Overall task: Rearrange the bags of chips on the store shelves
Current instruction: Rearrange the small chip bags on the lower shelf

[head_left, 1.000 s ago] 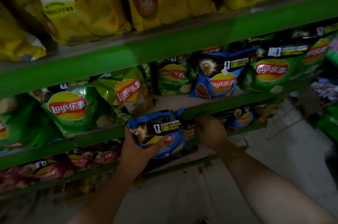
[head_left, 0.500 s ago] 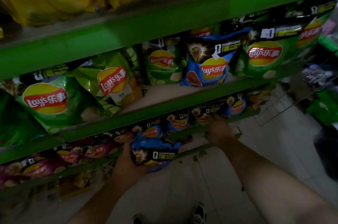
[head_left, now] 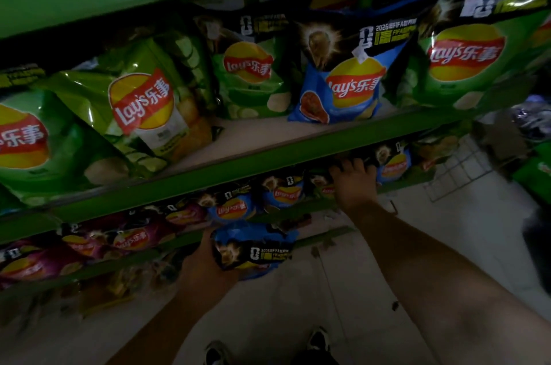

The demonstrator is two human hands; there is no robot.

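My left hand (head_left: 205, 266) grips a small blue chip bag (head_left: 253, 248) in front of the lower green shelf rail (head_left: 298, 212). My right hand (head_left: 354, 182) reaches into that lower shelf, its fingers among small blue bags (head_left: 286, 193); whether it holds one is hidden. On the middle shelf (head_left: 268, 155) a large blue bag (head_left: 348, 78) stands between large green bags (head_left: 250, 72). More green bags (head_left: 140, 99) lean at the left.
Purple small bags (head_left: 131, 238) fill the lower shelf's left part. A bare white patch of the middle shelf lies before the blue bag. A wire rack (head_left: 456, 167) and dark goods sit at the right. The pale tiled floor (head_left: 298, 305) and my shoes are below.
My view has dropped from the yellow bags' shelf to the lower shelves. My left hand carried the blue bag downward, and my right hand pushed further into the lower shelf.
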